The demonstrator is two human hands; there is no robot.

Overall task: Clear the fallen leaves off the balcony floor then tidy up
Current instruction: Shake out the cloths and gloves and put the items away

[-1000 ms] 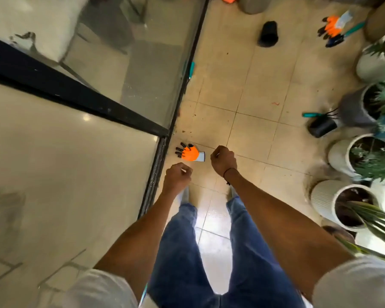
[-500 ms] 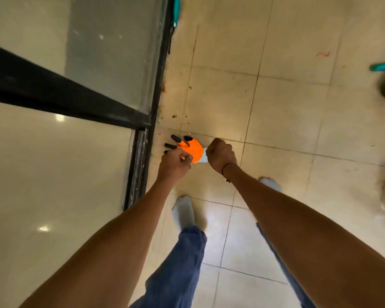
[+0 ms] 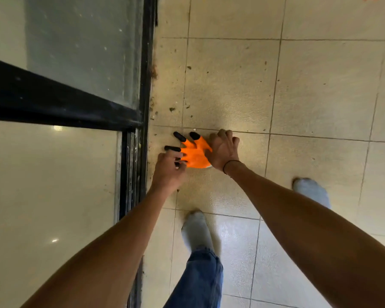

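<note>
An orange glove [image 3: 195, 154] with black claw-like fingertips was seen lying on the tiled balcony floor [image 3: 231, 85], just beside the black door frame [image 3: 143, 107]. The glove was flanked by both hands. The left hand [image 3: 169, 172] was placed at the glove's fingertip side, nearer the frame, its fingers curled onto the black tips. The right hand [image 3: 222, 150] was laid on the glove's cuff side, farther from the frame, fingers bent over its edge. Small leaf bits [image 3: 172, 109] were scattered on the floor beyond the glove, along the frame.
</note>
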